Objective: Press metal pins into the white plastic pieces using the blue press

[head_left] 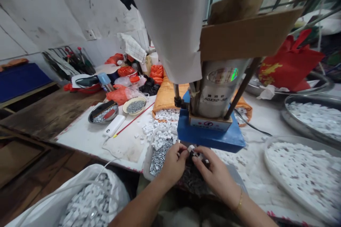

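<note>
Just below the blue machine base, my left hand (173, 162) and my right hand (216, 170) are close together, both with fingers pinched. A small white plastic piece (191, 148) is between their fingertips, nearest the left thumb and index finger. What the right fingertips hold is too small and partly covered to make out. Under my hands lies a heap of small dark parts (195, 181). Left of my hands, a clear plastic bin (147, 165) holds metal screws (160, 159), with white plastic pieces (162, 139) heaped at its back.
A press machine (218, 92) on a blue base (210, 136) stands ahead. To the right are a round tray (269, 163) and a metal basin (289, 108) of white pieces. A white sack (90, 173) stands at lower left; a red stick (134, 118) lies on the table.
</note>
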{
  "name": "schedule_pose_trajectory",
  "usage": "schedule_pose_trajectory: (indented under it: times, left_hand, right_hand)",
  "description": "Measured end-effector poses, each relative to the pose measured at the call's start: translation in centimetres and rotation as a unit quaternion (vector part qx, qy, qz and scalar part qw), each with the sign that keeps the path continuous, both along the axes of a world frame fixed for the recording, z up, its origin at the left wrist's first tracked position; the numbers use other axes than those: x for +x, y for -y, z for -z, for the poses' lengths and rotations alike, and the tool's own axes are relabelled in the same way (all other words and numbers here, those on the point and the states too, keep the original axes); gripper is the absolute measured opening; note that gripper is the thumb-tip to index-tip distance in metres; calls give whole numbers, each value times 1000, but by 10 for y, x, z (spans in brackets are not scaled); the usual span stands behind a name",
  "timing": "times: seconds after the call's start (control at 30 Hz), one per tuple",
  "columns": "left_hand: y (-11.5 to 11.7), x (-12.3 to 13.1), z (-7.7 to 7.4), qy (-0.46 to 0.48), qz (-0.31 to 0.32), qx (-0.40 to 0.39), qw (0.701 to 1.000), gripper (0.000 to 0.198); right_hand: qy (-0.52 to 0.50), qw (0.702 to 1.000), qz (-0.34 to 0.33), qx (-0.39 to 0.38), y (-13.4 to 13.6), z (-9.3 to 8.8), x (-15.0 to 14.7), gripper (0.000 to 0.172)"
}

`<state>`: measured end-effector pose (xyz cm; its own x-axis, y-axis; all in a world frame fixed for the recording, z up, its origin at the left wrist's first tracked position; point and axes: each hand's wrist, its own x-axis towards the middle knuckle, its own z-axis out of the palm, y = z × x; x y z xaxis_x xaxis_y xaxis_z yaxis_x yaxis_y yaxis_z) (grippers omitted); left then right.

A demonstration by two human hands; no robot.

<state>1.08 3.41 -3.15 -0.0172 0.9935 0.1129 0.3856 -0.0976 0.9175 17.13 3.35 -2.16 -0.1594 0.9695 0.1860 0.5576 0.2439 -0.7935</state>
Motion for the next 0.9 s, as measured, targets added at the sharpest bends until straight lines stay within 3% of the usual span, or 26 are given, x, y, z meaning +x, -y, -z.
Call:
schedule_pose_trajectory:
  times: [0.17, 0.3, 0.43, 0.6, 0.73, 0.9]
  left_hand:
    - [8, -40, -4, -218, 33, 37, 975, 17]
    - [15, -59, 3, -339, 90, 4, 936, 12]
    - [17, -54, 12, -356, 98, -1, 929, 12]
    - [14, -53, 14, -329, 78, -5, 941, 13]
    - [13, -55, 8, -282, 39, -6, 959, 17]
    - [17, -40, -11, -183, 26, -10, 983, 15]
  right_hand:
    - [24, 999, 19, 16, 22, 9, 22, 25]
    - [68, 993, -97, -17, 40, 12, 19, 18]
    - [36, 993, -100, -44, 42, 13, 10, 17]
    - [22, 995, -76, -55, 39, 15, 12, 15]
    - [25, 994, -84, -59, 41, 15, 13, 16]
    - [-42, 991, -78, -102, 38, 9, 11, 26]
